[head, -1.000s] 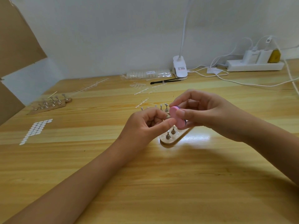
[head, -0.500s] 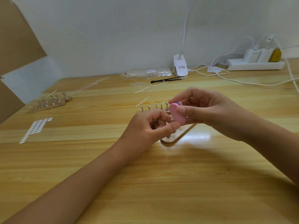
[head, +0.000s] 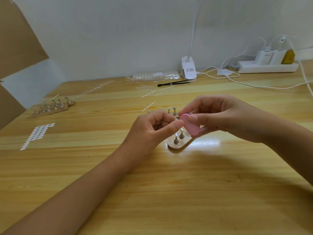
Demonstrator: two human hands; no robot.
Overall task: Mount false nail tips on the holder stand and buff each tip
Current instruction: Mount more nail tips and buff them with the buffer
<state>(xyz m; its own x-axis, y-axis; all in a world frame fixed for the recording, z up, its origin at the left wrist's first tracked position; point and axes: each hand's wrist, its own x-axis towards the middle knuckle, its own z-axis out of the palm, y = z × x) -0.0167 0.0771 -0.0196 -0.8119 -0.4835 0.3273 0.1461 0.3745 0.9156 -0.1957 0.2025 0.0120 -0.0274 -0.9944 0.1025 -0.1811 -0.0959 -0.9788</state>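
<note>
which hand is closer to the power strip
Right. The right hand is in front of the power strip and to its left; the left hand lies farther left.

The buffer (head: pixel 189 127) is coloured pink. The stand (head: pixel 179 147) is seen in pale wood, and the peg (head: pixel 176 118) in silver-grey. The table (head: pixel 169 192) is shown in light yellow wood, streaked with darker bands of grain. The wall (head: pixel 118 31) is painted off-white. White is seen on the lamp (head: pixel 189 69), the power strip (head: pixel 268 67) and the oval stickers (head: pixel 36 135), which are patterned in rows. A plug (head: pixel 288 57) is coloured yellow, a brush (head: pixel 171 83) black, and the cardboard (head: pixel 15 39) brown.
</note>
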